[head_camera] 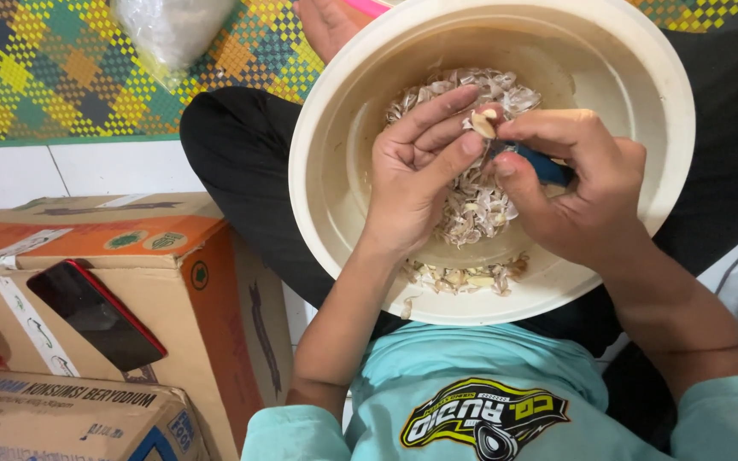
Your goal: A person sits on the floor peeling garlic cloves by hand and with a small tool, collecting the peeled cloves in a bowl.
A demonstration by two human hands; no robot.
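You are peeling a garlic clove [483,125] pinched in your left hand [420,162] over the cream basin [326,171], your right hand [578,183] clamped on a blue-handled knife [544,164], and the blade needs shallow, careful strokes next.

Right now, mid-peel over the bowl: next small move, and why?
Probably draw the blue-handled knife in the right hand under the skin of the garlic clove pinched by the left hand. The clove sits against the blade end, over the cream bowl where loose peels have piled.
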